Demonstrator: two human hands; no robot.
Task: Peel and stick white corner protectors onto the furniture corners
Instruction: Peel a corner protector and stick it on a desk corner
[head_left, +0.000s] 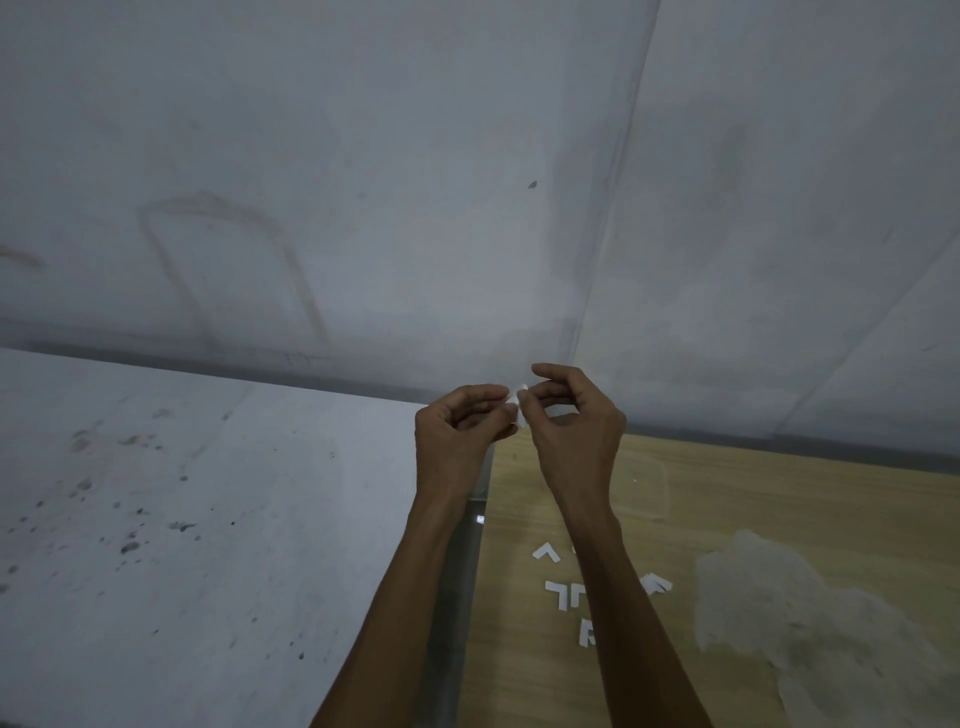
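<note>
My left hand (460, 434) and my right hand (576, 423) are raised in front of the wall, fingertips meeting. Between them they pinch a small white corner protector (519, 397); most of it is hidden by the fingers. Below my right forearm, several white L-shaped corner protectors (558, 592) lie loose on the wooden table top (727, 499). One more of them (544, 552) lies a little farther back. The wooden table's left edge and far left corner (491, 452) sit just under my hands.
A stained white surface (182, 519) fills the left side, separated from the wooden table by a narrow grey gap (457, 597). A crumpled clear plastic sheet (789, 613) lies on the wood at the right. Grey walls (363, 182) close off the back.
</note>
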